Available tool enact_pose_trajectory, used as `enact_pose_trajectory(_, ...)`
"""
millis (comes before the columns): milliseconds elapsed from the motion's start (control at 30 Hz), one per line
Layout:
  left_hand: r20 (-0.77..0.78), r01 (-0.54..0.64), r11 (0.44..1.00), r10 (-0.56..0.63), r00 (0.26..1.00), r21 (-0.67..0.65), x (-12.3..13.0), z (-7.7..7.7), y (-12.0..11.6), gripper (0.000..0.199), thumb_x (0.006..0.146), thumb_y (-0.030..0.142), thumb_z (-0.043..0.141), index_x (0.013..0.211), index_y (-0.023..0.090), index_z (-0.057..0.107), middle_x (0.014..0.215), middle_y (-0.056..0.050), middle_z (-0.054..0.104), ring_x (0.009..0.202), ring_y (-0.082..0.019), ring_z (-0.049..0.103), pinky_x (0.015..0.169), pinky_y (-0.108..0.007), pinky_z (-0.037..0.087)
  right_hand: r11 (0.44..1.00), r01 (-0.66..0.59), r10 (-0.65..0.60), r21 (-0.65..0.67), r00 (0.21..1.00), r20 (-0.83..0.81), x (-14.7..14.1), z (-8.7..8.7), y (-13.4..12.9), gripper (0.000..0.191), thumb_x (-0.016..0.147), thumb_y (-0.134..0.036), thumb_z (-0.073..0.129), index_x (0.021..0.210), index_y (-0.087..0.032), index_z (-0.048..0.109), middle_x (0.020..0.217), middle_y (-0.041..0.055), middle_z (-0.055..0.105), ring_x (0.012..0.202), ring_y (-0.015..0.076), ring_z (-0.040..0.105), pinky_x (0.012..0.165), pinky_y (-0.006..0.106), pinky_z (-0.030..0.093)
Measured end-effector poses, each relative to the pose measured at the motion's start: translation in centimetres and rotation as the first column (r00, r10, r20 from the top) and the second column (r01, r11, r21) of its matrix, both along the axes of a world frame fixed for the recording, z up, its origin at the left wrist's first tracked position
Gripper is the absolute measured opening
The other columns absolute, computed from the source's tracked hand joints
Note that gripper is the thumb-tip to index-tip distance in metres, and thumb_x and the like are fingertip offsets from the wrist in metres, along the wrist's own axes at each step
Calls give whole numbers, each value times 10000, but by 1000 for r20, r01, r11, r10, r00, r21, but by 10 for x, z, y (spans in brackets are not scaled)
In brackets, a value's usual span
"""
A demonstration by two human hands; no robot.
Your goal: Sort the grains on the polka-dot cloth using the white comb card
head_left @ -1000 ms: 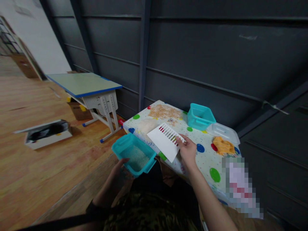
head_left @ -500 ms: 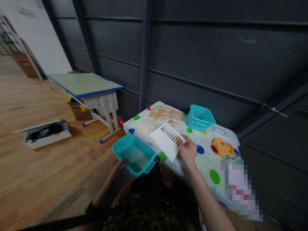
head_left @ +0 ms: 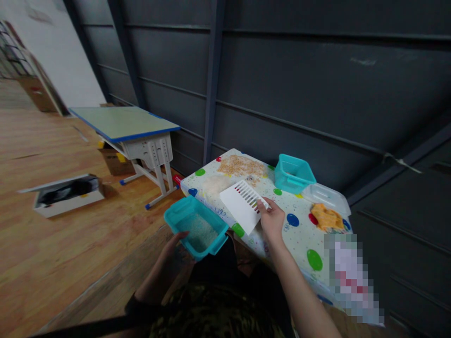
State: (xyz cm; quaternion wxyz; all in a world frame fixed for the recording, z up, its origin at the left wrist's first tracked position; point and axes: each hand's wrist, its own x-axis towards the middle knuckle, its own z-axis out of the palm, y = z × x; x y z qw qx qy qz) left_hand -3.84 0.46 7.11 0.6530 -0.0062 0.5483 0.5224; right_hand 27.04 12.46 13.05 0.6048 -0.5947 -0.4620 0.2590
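Note:
My left hand (head_left: pixel 176 253) grips the near left rim of a teal plastic container (head_left: pixel 172 218), its thumb over the edge. White rice-like grains (head_left: pixel 202 232) lie in the container, which is held just below the table's front edge. My right hand (head_left: pixel 273 218) is closed on the right edge of a flat white card (head_left: pixel 241 211) with a row of slots along its far side. Beyond and left of the card are a pale heap of fine grains (head_left: pixel 215 185) and a spread of orange-yellow kernels (head_left: pixel 241 165), both on the table.
The table (head_left: pixel 299 244) has a balloon-print cover. At its back stand a second teal container (head_left: pixel 294 176) and a clear lid (head_left: pixel 327 198); an orange cloth (head_left: pixel 327 217) lies at the right. A school desk (head_left: pixel 123 122) and an open white box (head_left: pixel 70 195) are to the left.
My right hand has shifted slightly left, and the slotted card has turned a little with it. My left hand and the container stay nearly where they were.

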Motion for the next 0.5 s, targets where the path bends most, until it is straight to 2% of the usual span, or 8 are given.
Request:
enact_pose_trajectory(133,-21,23,999,-23,1000,-29,2,4,-1,183,1071,269,862,1220,251,758,803,-42,839,705,-370,879,627,-470,742,996,-90,90,5,995,-32,-15,-4,-3,702,818,-879,909,1042,-215,953,877,121,919,774,309,793,729,417,633)
enact_pose_trajectory(233,-52,-2,1000,2,999,15,3,6,-3,150,1079,267,863,1155,271,734,850,-45,860,785,-372,904,639,-440,726,995,-93,95,28,992,-79,-17,-4,-2,677,796,-858,954,1005,-214,953,869,115,920,780,301,793,737,411,644)
enact_pose_trajectory(400,-34,8,1000,-9,999,-19,3,5,-2,144,1086,257,849,1116,275,710,721,29,718,586,-302,768,612,-438,706,998,-67,68,17,993,-95,-16,-6,-2,715,773,-879,967,1015,-206,951,813,93,893,754,298,783,718,403,630)
enact_pose_trajectory(500,-30,3,1000,-3,1000,-3,3,7,-1,131,1093,239,838,1126,273,715,726,18,728,630,-316,795,620,-441,717,993,-118,120,26,989,-85,-19,-7,-5,677,803,-860,975,1008,-216,949,870,104,920,797,306,807,765,417,654)
